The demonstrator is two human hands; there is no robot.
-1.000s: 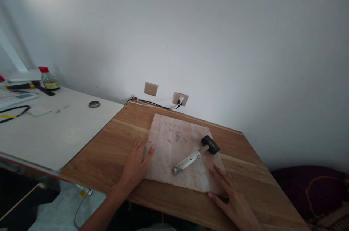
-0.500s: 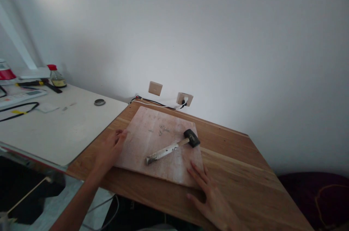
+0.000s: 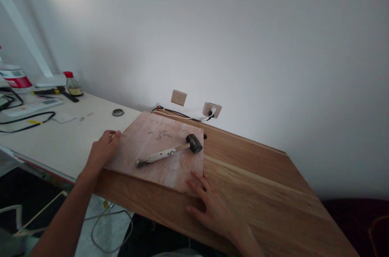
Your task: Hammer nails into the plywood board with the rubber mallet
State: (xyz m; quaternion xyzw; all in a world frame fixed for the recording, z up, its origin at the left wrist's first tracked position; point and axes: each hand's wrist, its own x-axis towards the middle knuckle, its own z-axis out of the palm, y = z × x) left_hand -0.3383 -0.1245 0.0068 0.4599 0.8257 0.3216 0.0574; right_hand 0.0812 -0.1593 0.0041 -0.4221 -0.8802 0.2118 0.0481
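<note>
A flat pinkish board [image 3: 179,172] lies on the wooden tabletop, its left part reaching over the white table. My left hand [image 3: 104,149] is closed at the board's left edge, fingers bent along it. Flat and spread, my right hand [image 3: 209,204] rests its fingertips on the board's near right corner. A mallet [image 3: 161,155] with a black head and a worn, white-coated handle lies across the board. Behind its handle is a small cluster of metal pieces, perhaps nails or screws [image 3: 164,134].
On the white table [image 3: 75,139] lie a round metal lid [image 3: 118,112], a white remote [image 3: 33,108], a black cable loop and a yellow-black tool. A red-capped bottle [image 3: 73,84] stands behind. Cords run to a wall socket [image 3: 212,110]. A dark hole shows in the wooden tabletop [image 3: 258,184].
The board has slid left across the wooden tabletop and over the white table's edge, carrying the mallet and metal pieces. Both hands moved left with it. The view has shifted slightly.
</note>
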